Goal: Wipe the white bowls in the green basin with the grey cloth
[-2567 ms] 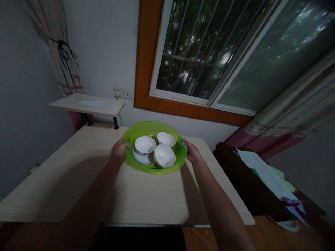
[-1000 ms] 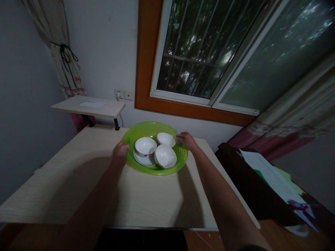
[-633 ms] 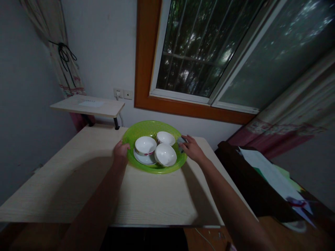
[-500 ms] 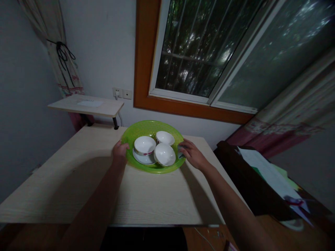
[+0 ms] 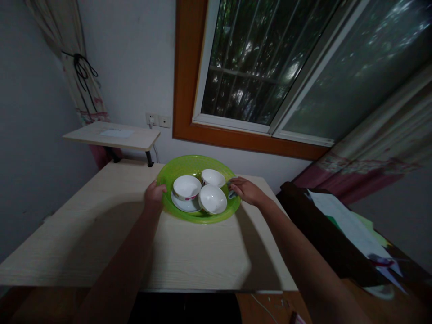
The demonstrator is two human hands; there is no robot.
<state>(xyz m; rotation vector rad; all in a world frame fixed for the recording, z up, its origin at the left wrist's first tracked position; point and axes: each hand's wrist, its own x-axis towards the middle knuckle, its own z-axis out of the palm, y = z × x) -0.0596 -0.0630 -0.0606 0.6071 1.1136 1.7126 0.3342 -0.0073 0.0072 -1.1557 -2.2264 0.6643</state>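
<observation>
A green basin (image 5: 205, 219) rests on the wooden table. Inside it are three white bowls: one at the left (image 5: 186, 185), one at the back right (image 5: 213, 177) and one at the front right (image 5: 213, 200). The left bowl stands on a white plate (image 5: 186, 206), which it partly covers. My left hand (image 5: 154, 194) is closed on the basin's left rim, thumb on the inside. At the right rim, my right hand (image 5: 245, 190) pinches a small greyish cloth (image 5: 232, 193) against the inner wall; its fingertips are partly hidden.
The table (image 5: 202, 256) carries a small raised shelf (image 5: 135, 138) with a sheet of paper (image 5: 116, 133) at the back left. Behind are a wall socket (image 5: 152, 119) and a barred window (image 5: 249, 67). Papers (image 5: 344, 220) lie on a dark piece of furniture at the right.
My right hand has moved slightly up and along the right rim with the cloth, and its fingers have shifted. The basin, the bowls and my left hand stay in place.
</observation>
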